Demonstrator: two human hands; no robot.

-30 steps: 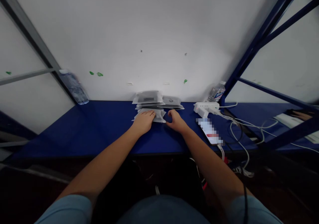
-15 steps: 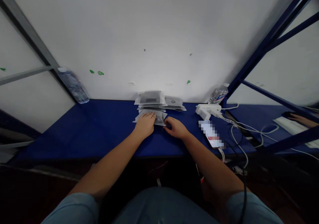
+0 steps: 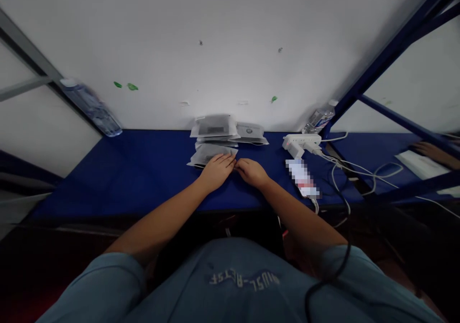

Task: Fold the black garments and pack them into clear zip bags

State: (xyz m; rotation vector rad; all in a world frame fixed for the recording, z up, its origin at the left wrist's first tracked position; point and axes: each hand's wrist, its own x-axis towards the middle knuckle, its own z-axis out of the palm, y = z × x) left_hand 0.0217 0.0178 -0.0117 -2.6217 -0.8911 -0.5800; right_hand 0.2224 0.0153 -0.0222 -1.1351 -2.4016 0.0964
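A translucent plastic bag (image 3: 205, 153) with something dark inside lies on the blue table (image 3: 151, 169), in front of a stack of similar bags (image 3: 212, 126). My left hand (image 3: 218, 170) rests over the near right corner of the front bag, its fingers together and pressed on it. Beside it, nearly touching, my right hand (image 3: 250, 171) is closed in a pinch at the bag's right corner; the pinched part is mostly hidden by the fingers. One more bag with a round mark (image 3: 250, 132) lies to the right of the stack.
At the right are a phone (image 3: 302, 177), a white power strip (image 3: 302, 142) with cables and a plastic bottle (image 3: 320, 118). A larger bottle (image 3: 92, 108) leans at the left. Another person's hand (image 3: 426, 149) shows beyond the blue frame at the far right.
The camera view has tilted down. My left hand has slid right along the front bag to its corner and now sits closer to my right hand, which stays pinched.
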